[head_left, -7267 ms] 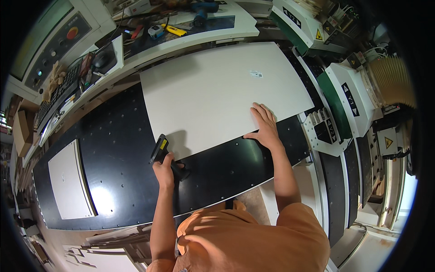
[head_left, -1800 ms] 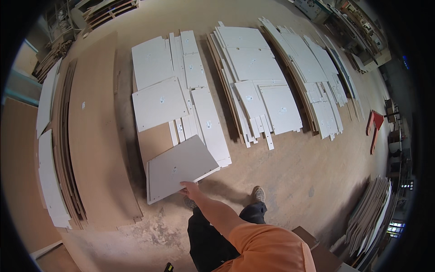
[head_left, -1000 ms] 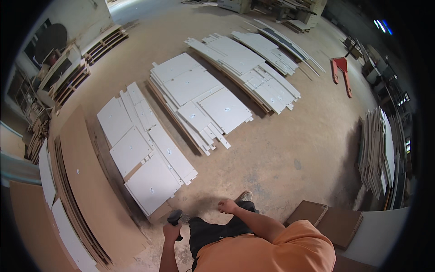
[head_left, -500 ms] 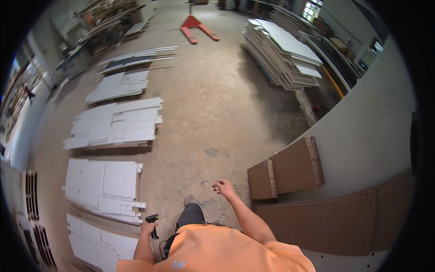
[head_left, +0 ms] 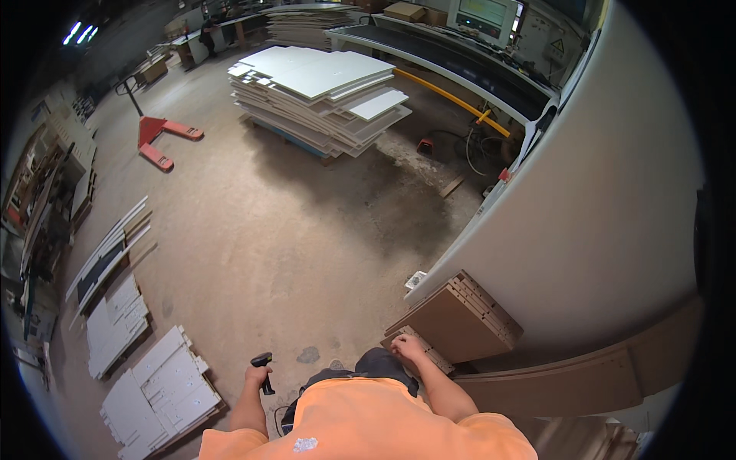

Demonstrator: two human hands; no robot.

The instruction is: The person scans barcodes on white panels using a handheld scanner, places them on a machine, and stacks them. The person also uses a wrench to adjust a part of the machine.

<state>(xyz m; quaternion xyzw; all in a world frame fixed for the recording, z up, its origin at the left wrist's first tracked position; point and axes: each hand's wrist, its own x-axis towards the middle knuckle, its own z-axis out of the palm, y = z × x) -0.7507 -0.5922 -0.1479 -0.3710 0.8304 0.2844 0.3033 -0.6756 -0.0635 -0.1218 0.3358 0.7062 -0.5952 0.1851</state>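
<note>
My left hand (head_left: 257, 376) is wrapped round a black handheld barcode scanner (head_left: 263, 360), held out at my left side above the floor. My right hand (head_left: 406, 346) hangs loosely curled in front of my dark trousers, with nothing visible in it. Just beyond it, a stack of brown boards (head_left: 452, 318) leans at the foot of a pale curved panel (head_left: 598, 215). From this view I cannot tell whether my fingers touch the boards' edge. On the floor to my left lies a low pile of white panels (head_left: 165, 395).
Ahead stands a tall stack of white-topped boards (head_left: 322, 73). A red pallet jack (head_left: 153, 134) is at the far left. A machine with a dark belt (head_left: 460, 65) and a yellow bar (head_left: 445, 96) runs along the right. Smaller white panels (head_left: 115, 326) lie at left.
My view has swung to the right, and I have moved nearer the leaning brown boards. My right hand has come down beside them. The scanner stays in my left hand.
</note>
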